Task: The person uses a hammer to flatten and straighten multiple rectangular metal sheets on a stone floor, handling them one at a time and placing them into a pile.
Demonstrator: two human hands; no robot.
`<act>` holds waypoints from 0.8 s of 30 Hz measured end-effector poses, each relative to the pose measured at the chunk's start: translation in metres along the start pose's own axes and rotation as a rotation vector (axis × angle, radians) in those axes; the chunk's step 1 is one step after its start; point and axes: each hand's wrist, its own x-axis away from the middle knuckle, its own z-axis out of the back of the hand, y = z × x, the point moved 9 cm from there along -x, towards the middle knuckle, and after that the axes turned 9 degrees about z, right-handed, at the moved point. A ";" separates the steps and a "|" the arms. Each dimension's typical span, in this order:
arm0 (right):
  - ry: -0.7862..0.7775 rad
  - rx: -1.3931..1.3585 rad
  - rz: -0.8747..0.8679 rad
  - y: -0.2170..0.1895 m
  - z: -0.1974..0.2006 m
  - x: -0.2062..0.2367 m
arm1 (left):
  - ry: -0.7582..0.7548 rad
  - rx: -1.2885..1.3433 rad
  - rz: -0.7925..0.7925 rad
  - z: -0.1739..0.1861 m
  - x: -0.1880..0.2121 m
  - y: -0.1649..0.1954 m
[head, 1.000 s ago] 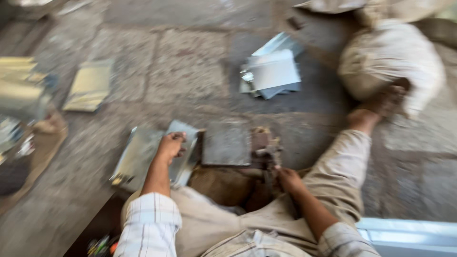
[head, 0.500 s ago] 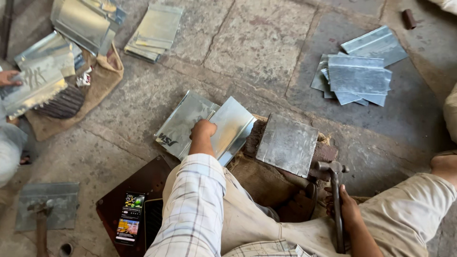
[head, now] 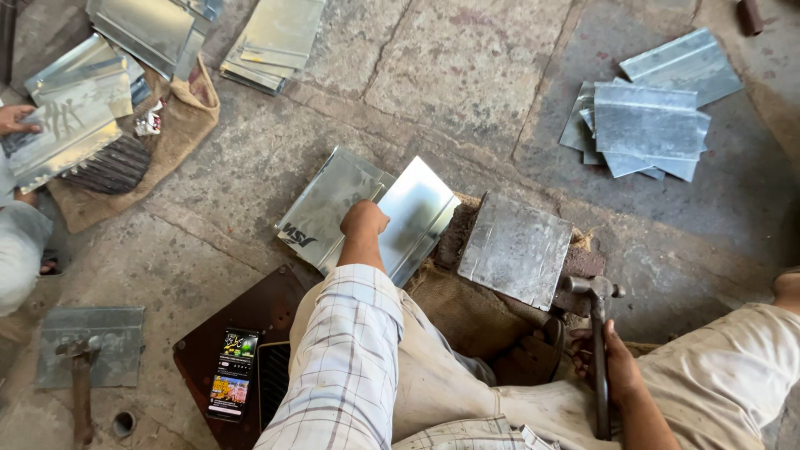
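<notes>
My left hand rests closed on a shiny folded metal sheet that lies on top of a small stack of sheets on the stone floor. Just right of it sits a thick steel block on a piece of sacking. My right hand grips the handle of a hammer, whose head lies by the block's near right corner. My legs are folded below the block.
A pile of bent metal sheets lies at the far right. More sheets lie at the top left, where another person's hand holds one. A phone lies on a dark board, with a second hammer to its left.
The view has swung left and downward, then steadied. My left hand stays on the shiny sheet and my right hand keeps the hammer by the block.
</notes>
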 end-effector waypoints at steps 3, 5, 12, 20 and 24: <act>-0.009 0.025 -0.035 0.001 -0.003 0.011 | 0.099 0.051 -0.149 0.012 0.014 0.012; -0.030 0.044 -0.064 0.002 -0.005 0.019 | 0.205 0.099 -0.166 0.027 0.027 0.015; -0.130 0.081 -0.075 0.004 -0.012 0.048 | 0.516 0.806 -0.301 0.081 0.081 -0.008; -0.049 0.103 0.091 -0.005 -0.014 0.076 | 0.142 1.046 -0.294 0.017 0.145 0.007; -0.052 0.035 0.096 0.002 -0.014 0.087 | 0.210 0.851 -0.554 -0.012 0.178 0.022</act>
